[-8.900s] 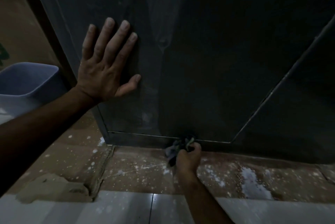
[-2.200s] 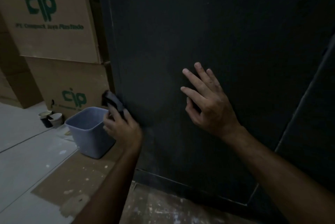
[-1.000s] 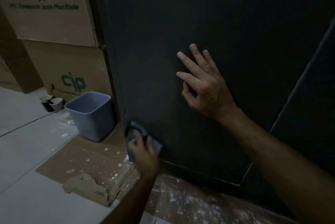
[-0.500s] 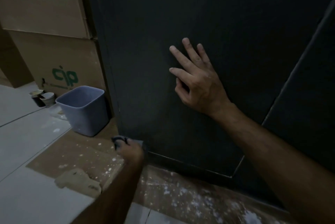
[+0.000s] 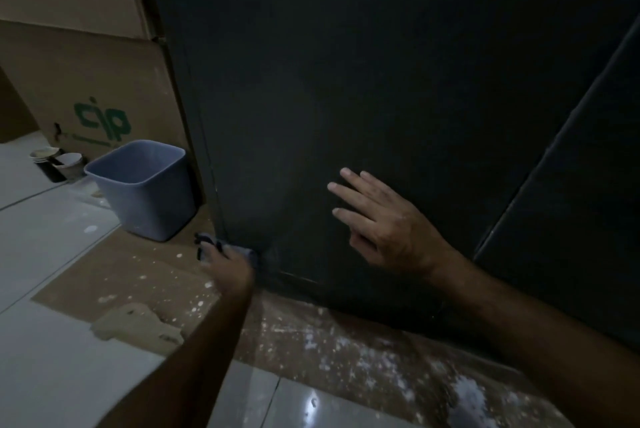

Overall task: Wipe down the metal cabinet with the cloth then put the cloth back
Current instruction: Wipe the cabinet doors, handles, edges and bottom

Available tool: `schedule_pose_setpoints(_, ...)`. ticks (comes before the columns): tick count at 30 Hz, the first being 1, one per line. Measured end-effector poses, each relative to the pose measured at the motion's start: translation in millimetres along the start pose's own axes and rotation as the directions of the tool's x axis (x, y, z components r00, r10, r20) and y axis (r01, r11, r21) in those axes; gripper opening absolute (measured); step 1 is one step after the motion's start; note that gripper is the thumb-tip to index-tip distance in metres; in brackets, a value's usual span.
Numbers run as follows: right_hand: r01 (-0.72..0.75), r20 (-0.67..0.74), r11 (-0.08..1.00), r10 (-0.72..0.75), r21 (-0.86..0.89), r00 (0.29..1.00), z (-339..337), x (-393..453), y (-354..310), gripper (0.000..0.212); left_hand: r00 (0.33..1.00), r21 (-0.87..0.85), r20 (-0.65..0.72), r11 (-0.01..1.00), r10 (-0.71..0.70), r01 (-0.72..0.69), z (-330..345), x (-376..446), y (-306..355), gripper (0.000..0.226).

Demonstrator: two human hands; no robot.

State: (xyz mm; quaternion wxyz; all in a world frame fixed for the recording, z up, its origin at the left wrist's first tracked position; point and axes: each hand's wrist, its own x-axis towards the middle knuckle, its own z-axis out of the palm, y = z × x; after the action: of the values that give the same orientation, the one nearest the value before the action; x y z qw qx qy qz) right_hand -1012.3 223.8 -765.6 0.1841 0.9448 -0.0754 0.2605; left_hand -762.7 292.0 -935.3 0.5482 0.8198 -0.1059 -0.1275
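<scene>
Left hand (image 5: 227, 263): low at the bottom left corner of the tall dark metal cabinet (image 5: 381, 81), fingers curled round a small crumpled grey-blue cloth (image 5: 242, 250). The cloth is bunched between the hand and the cabinet's lower left edge, just above the floor; a dark fringe of it sticks out past the fingers on the left. Hand is motion-blurred, so exact finger placement cannot be told.

Right hand (image 5: 384, 225): fingers straight and slightly spread, palm flat against the cabinet's front panel, lower middle area, well to the right of the cloth (holds nothing). Forearm runs off toward the lower right corner of the frame.

Cabinet: front face matte and very dark; a thin seam runs diagonally on its right side, another seam along the bottom edge.

Floor: brown cardboard sheet (image 5: 114, 275) speckled with white paint spots lies along the cabinet base; glossy pale tiles (image 5: 52, 226) beyond its edge; a torn scrap of cardboard (image 5: 135, 327) sits on the sheet's near edge.

Further left: a grey-blue square plastic bin (image 5: 145, 188) stands just beside the cabinet's left side. Behind it, stacked brown cardboard boxes (image 5: 97, 81) with a green "cip" print. Near the boxes' lower left, a few paper cups (image 5: 57, 161) on the floor (contents not discernible).
</scene>
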Motion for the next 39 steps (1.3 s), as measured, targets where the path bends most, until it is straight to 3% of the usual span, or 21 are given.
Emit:
schedule_pose_setpoints(2, -0.007, 0.032, 1.0, 0.008, -0.023, 0.999, 4.3, -7.5, -1.9, 0.037, 0.995, 0.07, 0.093, 0.997, -0.028, 0.022, 13.7, -43.9, -3.3, 0.053)
schedule_pose_setpoints(5, -0.008, 0.063, 0.999, 0.011, -0.054, 0.998, 7.9, -9.4, -1.4, 0.04, 0.967, 0.029, 0.243, 0.996, 0.071, -0.081, 32.1, -96.7, -33.1, 0.052)
schedule_pose_setpoints(10, -0.063, 0.083, 0.998, 0.064, -0.024, 0.994, 9.7, -12.6, -5.7, 0.038, 0.976, 0.099, 0.186, 0.99, -0.115, 0.097, 10.5, -4.4, -47.3, 0.048)
schedule_pose_setpoints(12, -0.065, 0.085, 0.998, 0.067, -0.028, 0.994, 11.4, -12.6, -6.4, 0.037, 0.965, 0.181, 0.209, 0.976, -0.156, 0.119, 14.2, -3.2, -42.8, 0.052)
schedule_pose_setpoints(17, -0.057, 0.086, 0.997, 0.061, -0.055, 0.994, 20.3, -12.8, -5.6, 0.036, 0.906, -0.02, 0.383, 0.978, -0.182, 0.205, 61.5, -88.4, -61.1, 0.057)
schedule_pose_setpoints(22, -0.076, 0.087, 0.996, 0.081, -0.05, 0.993, 19.7, -13.5, -7.3, 0.032, 0.96, 0.042, 0.167, 0.975, -0.224, 0.22, 31.1, -6.8, -61.3, 0.051)
schedule_pose_setpoints(25, -0.083, 0.087, 0.995, 0.087, -0.049, 0.992, 20.0, -13.2, -7.1, 0.028, 0.977, 0.133, 0.131, 0.98, -0.166, 0.148, 39.6, -27.1, -53.6, 0.063)
schedule_pose_setpoints(28, -0.079, 0.103, 0.995, 0.085, -0.061, 0.991, 21.4, -13.1, -7.1, 0.027, 0.947, 0.056, 0.276, 0.986, -0.165, 0.156, 60.2, -66.0, -66.0, 0.065)
schedule_pose_setpoints(30, -0.088, 0.095, 0.994, 0.094, -0.06, 0.991, 22.1, -12.7, -7.2, 0.027, 0.937, 0.014, 0.294, 0.98, -0.192, 0.196, 55.9, -52.8, -69.4, 0.059)
schedule_pose_setpoints(33, -0.1, 0.08, 0.994, 0.103, -0.045, 0.991, 22.3, -12.5, -10.3, 0.026, 0.969, 0.042, 0.172, 0.984, -0.178, 0.174, 32.4, -1.7, -58.6, 0.067)
schedule_pose_setpoints(36, -0.095, 0.085, 0.994, 0.099, -0.046, 0.992, 20.5, -12.6, -10.0, 0.025, 0.995, -0.053, 0.054, 0.995, -0.084, 0.087, 22.3, 20.8, -52.0, 0.079)
schedule_pose_setpoints(39, -0.091, 0.084, 0.995, 0.094, -0.041, 0.992, 22.0, -13.1, -9.1, 0.025, 0.999, -0.194, -0.012, 0.98, -0.039, 0.035, 33.7, -15.7, -44.7, 0.066)
